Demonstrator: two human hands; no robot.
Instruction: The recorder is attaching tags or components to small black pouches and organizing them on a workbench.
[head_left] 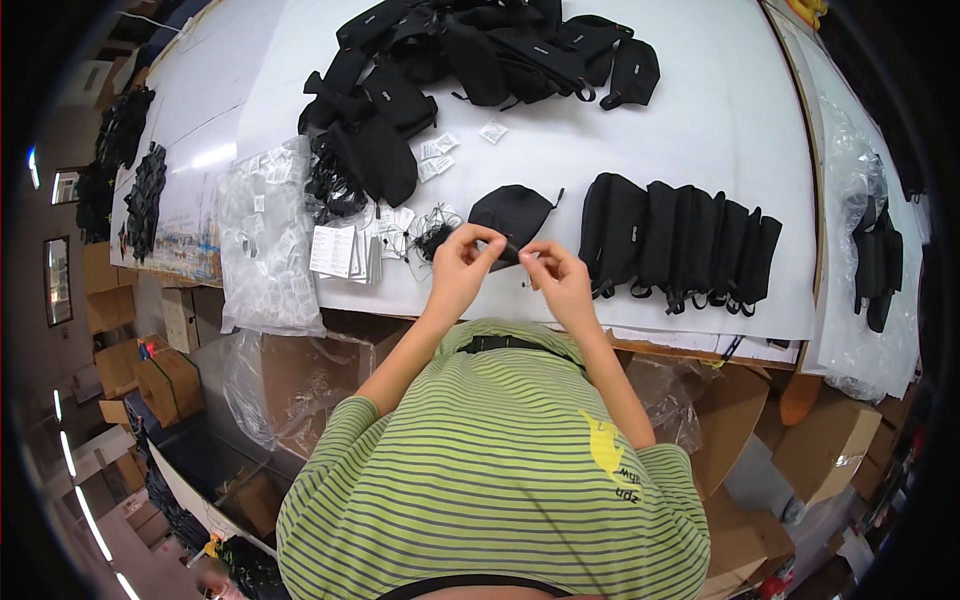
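Note:
A black fabric pouch lies on the white table just in front of me, with a small loop sticking out at its right end. Over its near edge, my left hand and my right hand are close together, thumbs and fingertips pinched. Between the fingertips is a small dark piece; whether it belongs to the pouch or is separate, I cannot tell. A tangle of thin black strings lies left of the pouch, beside a stack of white printed cards.
Several black pouches stand in a row on the right. A large heap of black pouches covers the far side. Small white packets lie left of centre. A clear plastic bag of packets hangs over the near left edge. Cardboard boxes sit below.

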